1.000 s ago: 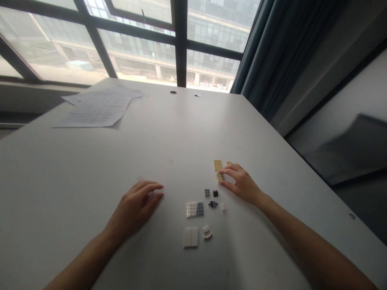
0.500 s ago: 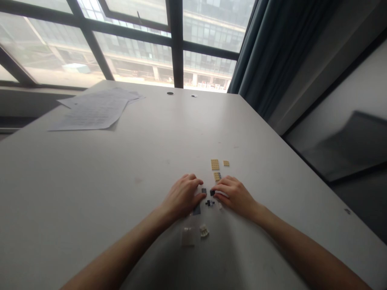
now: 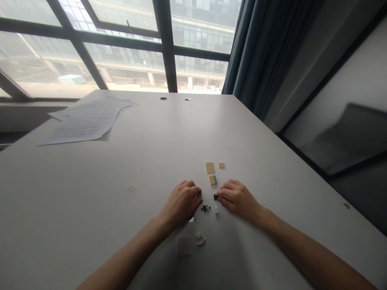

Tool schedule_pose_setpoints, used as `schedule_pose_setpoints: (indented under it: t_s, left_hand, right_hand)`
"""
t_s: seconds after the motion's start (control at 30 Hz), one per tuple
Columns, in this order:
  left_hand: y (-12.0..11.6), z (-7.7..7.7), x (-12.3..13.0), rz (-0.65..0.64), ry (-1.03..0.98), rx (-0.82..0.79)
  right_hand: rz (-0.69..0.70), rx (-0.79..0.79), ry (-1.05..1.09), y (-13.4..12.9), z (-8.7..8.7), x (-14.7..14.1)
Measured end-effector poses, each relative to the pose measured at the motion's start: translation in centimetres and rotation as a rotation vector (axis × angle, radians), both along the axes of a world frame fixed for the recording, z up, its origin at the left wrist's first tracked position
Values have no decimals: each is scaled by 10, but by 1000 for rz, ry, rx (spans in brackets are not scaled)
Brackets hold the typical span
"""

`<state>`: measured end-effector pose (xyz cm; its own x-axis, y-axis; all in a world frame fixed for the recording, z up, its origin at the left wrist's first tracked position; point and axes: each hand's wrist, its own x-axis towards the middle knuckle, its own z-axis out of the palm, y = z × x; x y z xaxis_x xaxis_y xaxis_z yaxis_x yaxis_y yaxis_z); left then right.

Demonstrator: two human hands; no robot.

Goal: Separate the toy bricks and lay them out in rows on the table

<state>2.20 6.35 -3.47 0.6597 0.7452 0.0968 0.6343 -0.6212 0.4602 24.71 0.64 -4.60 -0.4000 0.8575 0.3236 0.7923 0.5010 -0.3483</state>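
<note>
My left hand point(image 3: 183, 201) is closed, thumb and fingers pinching a small grey building brick point(image 3: 198, 195) just above or on the table. To its right, my right hand point(image 3: 237, 196) pinches a small black brick point(image 3: 215, 197) at the fingertips. Between the hands and slightly nearer lies a black-and-grey piece point(image 3: 206, 208), with a small white piece point(image 3: 216, 210) beside it. A dark flat piece point(image 3: 192, 218) is partly hidden under my left hand. Just beyond the hands lies a tan-and-grey studded plate point(image 3: 213, 180).
Farther off on the white table point(image 3: 145, 161) lie a larger tan plate point(image 3: 210, 167) and a small tan plate point(image 3: 221, 165). Nearer me are a cream piece point(image 3: 200, 238) and a pale square packet point(image 3: 183, 245). Printed papers point(image 3: 84, 123) spread at the far left, by the window.
My left thumb and fingers have closed on the grey brick that lay between my hands. The hands are a little farther apart. The whole view has shifted slightly.
</note>
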Motion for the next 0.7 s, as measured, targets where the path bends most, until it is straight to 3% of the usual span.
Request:
schedule_pose_setpoints:
  t_s: [0.13,0.23,0.43,0.57,0.7]
  left_hand:
    - [8,5,2,-2,-18,-26]
    - [14,18,15,0,-66,-28]
    - [26,39,76,-98,-122,-34]
    - [33,29,110,-143,-1,58]
    - [37,12,116,-122,69,74]
  right_hand:
    - [-73,-22,6,0,2,22]
    - [-179,-32,32,5,2,36]
    - [-301,17,61,14,-6,47]
    - [-359,58,90,16,-11,54]
    - [-358,65,108,18,-13,56]
